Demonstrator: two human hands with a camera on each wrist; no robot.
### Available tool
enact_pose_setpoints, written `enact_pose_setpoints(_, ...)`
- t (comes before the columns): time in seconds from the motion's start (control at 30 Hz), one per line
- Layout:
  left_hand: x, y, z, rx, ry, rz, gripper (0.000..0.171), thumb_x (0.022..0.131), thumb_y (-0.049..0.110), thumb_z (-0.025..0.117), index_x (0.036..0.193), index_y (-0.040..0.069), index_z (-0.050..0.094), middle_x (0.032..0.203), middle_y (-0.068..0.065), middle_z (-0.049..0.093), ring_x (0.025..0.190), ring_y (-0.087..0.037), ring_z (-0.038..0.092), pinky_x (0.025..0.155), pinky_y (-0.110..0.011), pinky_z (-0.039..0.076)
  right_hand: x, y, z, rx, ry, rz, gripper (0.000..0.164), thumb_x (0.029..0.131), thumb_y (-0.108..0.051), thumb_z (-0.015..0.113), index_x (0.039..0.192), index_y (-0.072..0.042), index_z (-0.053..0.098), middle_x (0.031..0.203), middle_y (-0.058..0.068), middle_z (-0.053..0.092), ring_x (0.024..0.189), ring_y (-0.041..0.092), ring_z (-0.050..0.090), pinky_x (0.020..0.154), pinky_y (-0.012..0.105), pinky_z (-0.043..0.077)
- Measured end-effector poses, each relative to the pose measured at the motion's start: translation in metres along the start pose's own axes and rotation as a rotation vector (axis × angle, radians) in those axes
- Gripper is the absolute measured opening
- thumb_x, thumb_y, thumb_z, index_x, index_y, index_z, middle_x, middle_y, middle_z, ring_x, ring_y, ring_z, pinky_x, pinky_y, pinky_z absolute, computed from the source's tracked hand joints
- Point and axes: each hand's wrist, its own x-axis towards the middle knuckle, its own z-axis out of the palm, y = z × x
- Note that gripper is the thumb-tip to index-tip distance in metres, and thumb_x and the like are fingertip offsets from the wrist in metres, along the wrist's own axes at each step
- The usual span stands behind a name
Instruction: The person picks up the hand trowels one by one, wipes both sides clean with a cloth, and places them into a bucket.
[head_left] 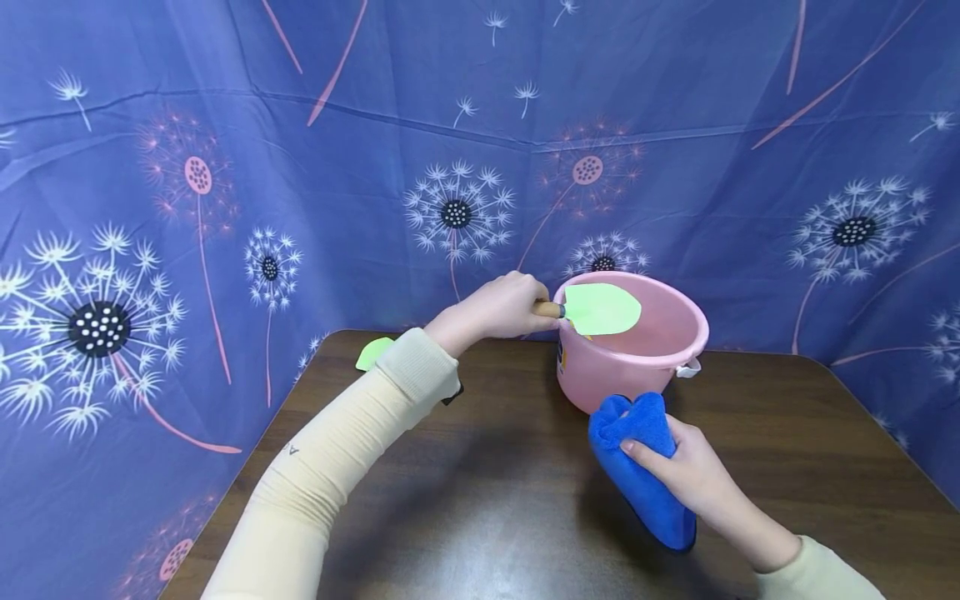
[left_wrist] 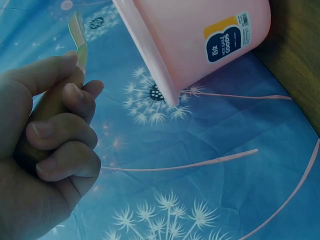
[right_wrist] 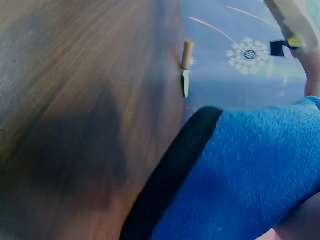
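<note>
Plainly, our left hand (head_left: 504,304) grips the shovel (head_left: 603,309) by its handle, long axis crosswise, blade pointing rightward near the top of the bucket (head_left: 607,375), while our right hand (head_left: 692,467), nearer us, holds the blue cloth (head_left: 651,504).

- Two hands before me: left hand (head_left: 506,305), right hand (head_left: 693,471)
- Two pale sleeves (head_left: 322,467) (head_left: 817,571)
- Two green-bladed trowels (head_left: 603,309) (head_left: 373,354)
- One pink bucket (head_left: 611,375)
- One blue plush item (head_left: 648,487)
- One brown table (head_left: 465,517)
- One dandelion-print backdrop (head_left: 345,208)

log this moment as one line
left hand: grips green trowel near pink bucket | right hand: holds blue fuzzy item | table: second trowel left of bucket
</note>
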Motion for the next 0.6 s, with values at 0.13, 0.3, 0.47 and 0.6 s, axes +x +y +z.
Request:
enact_pose_setpoints(0.13, 0.014, 0.003, 0.001, 0.011, -0.011, -0.019, 0.03, 0.089, 0.038, 0.063, 0.074, 0.014, 0.055, 0.065, 0.004, 0.041, 0.058, -0.01, 0.04, 0.057, -0.025, 0.035, 0.001, 0.003, 0.005, -0.073, 0.021, -0.083, 0.039, 0.085, -0.02, 0.069, 0.116, 0.001, 0.056, 0.105, 0.021, 0.066, 0.081, 0.027, 0.068, 0.064, 0.046, 0.055)
enact_pose_setpoints(0.3, 0.026, 0.008, 0.002, 0.041, -0.03, -0.028, 0.027, 0.09, 0.036, 0.06, 0.075, 0.014, 0.055, 0.069, 0.003, 0.047, 0.06, -0.01, 0.044, 0.058, -0.026, 0.039, 0.001, 0.008, 0.011, -0.171, 0.096, -0.254, 0.027, 0.078, -0.013, 0.076, 0.1, -0.005, 0.063, 0.091, 0.007, 0.07, 0.073, 0.008, 0.065, 0.061, 0.03, 0.054)
enact_pose_setpoints(0.47, 0.039, 0.012, 0.003, 0.1, -0.059, -0.027, 0.02, 0.09, 0.033, 0.058, 0.085, 0.014, 0.054, 0.078, 0.002, 0.051, 0.066, -0.012, 0.047, 0.059, -0.027, 0.041, 0.003, 0.01, 0.015, -0.223, 0.148, -0.367, 0.027, 0.073, -0.009, 0.078, 0.096, -0.008, 0.065, 0.087, 0.001, 0.068, 0.072, 0.001, 0.06, 0.061, 0.025, 0.052)
enact_pose_setpoints(0.6, 0.05, 0.017, 0.005, 0.117, -0.087, -0.027, 0.021, 0.088, 0.034, 0.061, 0.09, 0.015, 0.055, 0.083, 0.003, 0.054, 0.069, -0.012, 0.049, 0.061, -0.028, 0.042, 0.003, 0.011, 0.016, -0.249, 0.151, -0.396, 0.029, 0.072, -0.008, 0.078, 0.097, -0.008, 0.065, 0.087, -0.001, 0.067, 0.071, 0.002, 0.061, 0.061, 0.025, 0.052)
